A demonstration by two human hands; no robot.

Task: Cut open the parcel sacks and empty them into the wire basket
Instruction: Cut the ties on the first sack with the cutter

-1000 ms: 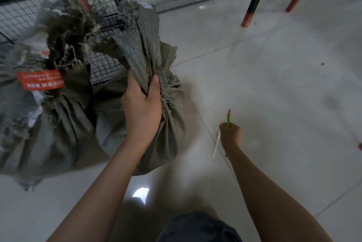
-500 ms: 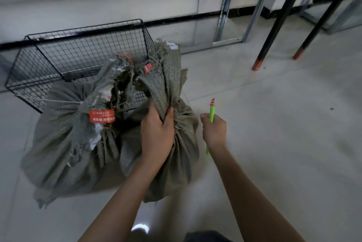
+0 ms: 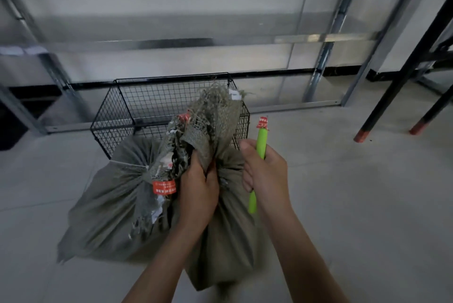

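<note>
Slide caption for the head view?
Left hand grips the neck of a grey woven sack; right hand holds a green-handled cutter beside it, black wire basket behind.

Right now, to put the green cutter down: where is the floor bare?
Bare floor lies between the right sack and the black legs, also left of the left sack. Crowded between the sacks and the wire basket.
</note>
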